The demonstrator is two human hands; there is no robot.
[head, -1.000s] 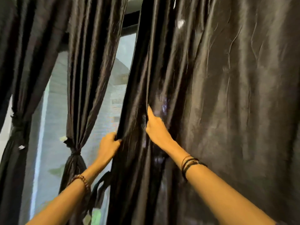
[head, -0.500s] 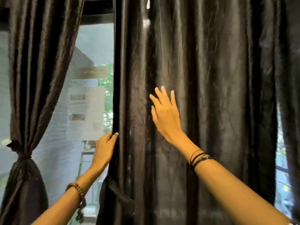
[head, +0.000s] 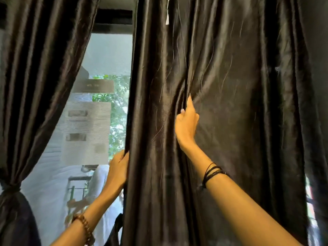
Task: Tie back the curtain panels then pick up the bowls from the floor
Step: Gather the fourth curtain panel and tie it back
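Observation:
A wide dark shiny curtain panel (head: 239, 121) hangs loose in front of me and fills the middle and right of the view. My left hand (head: 118, 170) grips its left edge at about waist height. My right hand (head: 186, 121) is closed on a fold of the same panel further right and higher, bunching the fabric. A dark loop hangs at the panel's lower left edge (head: 115, 226). At the left, another dark curtain panel (head: 35, 77) is gathered and tied at a knot (head: 10, 187). No bowls or floor are in view.
Between the two panels a window (head: 106, 59) shows a pale building and green trees outside. A thin gap of daylight (head: 309, 201) shows at the loose panel's right edge. A small white tag (head: 167, 20) hangs near the top of the panel.
My right hand, flat with spread fingers half a second ago, has closed on a fold of the panel. My left hand keeps its grip on the edge. The view has shifted right.

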